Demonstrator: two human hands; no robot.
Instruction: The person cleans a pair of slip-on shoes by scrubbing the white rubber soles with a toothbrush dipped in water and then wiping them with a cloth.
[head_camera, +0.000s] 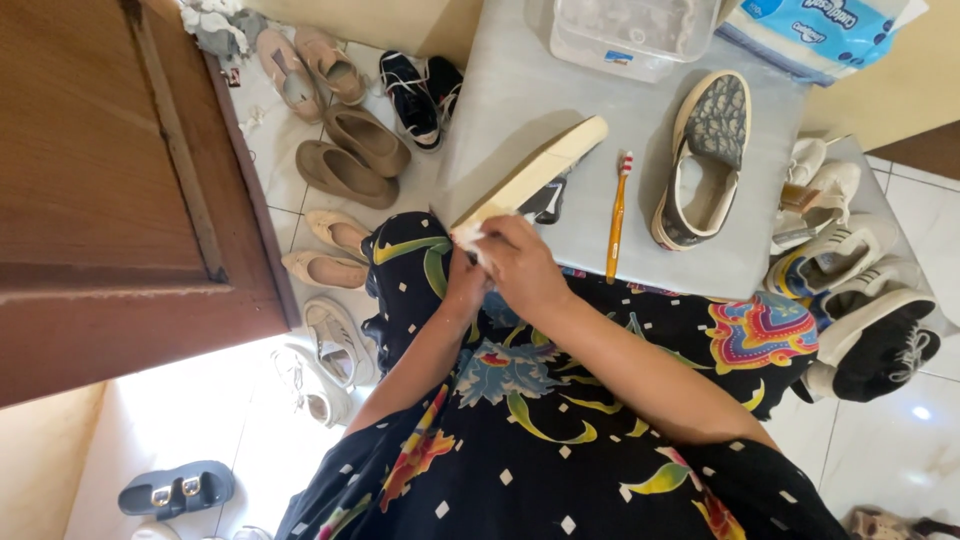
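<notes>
- A grey table top (520, 95) stood over a white tiled floor (880, 440) strewn with shoes, beside a brown wooden door (100, 180).
- The right hand (522, 262) pinched a small white cloth (468, 238) against the heel end of a slip-on shoe with a cream rubber sole (535, 175).
- The left hand (462, 285) was mostly hidden; I could not tell its grip.
- The shoe hung tilted over the table's near edge, sole up, and could have slipped if pressed hard.
- The orange toothbrush (617, 215) lying just beside it might have been knocked off.
- Its sole looked pale and smooth.
</notes>
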